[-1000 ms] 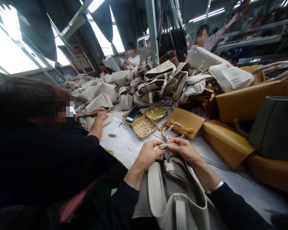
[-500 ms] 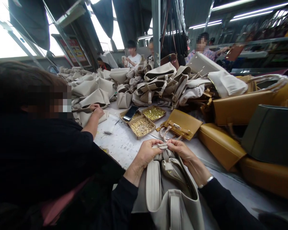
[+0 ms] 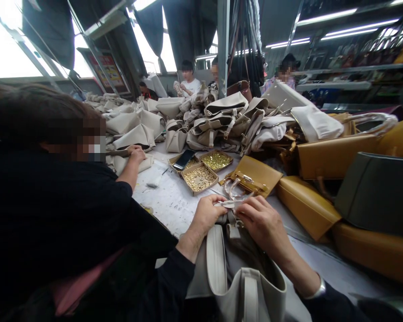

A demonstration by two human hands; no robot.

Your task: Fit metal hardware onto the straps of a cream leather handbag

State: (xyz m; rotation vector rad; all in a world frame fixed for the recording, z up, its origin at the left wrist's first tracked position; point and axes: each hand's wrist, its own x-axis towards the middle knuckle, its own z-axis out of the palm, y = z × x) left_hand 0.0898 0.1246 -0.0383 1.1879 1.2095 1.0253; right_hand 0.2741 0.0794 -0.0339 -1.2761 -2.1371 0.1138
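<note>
A light grey handbag [image 3: 265,286] stands upright before me with its mouth open, its near side close to my body. Across its far edge runs a short pale strap [image 3: 229,204]. My left hand [image 3: 206,217] pinches the strap's left part between thumb and fingertips. At the strap's right end is my right hand [image 3: 263,221], its fingers bent and closed on it, back of the hand toward me. The right fingertips are partly hidden. Below the strap a small tab [image 3: 234,230] hangs into the bag.
Just beyond are a tray of gold studs [image 3: 199,178], a tray of gold pieces [image 3: 217,160] and a phone [image 3: 184,159]. A mustard handbag [image 3: 255,175] lies to their right. Grey bags [image 3: 218,120] are heaped behind. A co-worker's arm [image 3: 130,167] rests at left.
My right hand has turned over, its back now toward me, and its wrist has shifted right and down. My left hand keeps its pinch on the strap.
</note>
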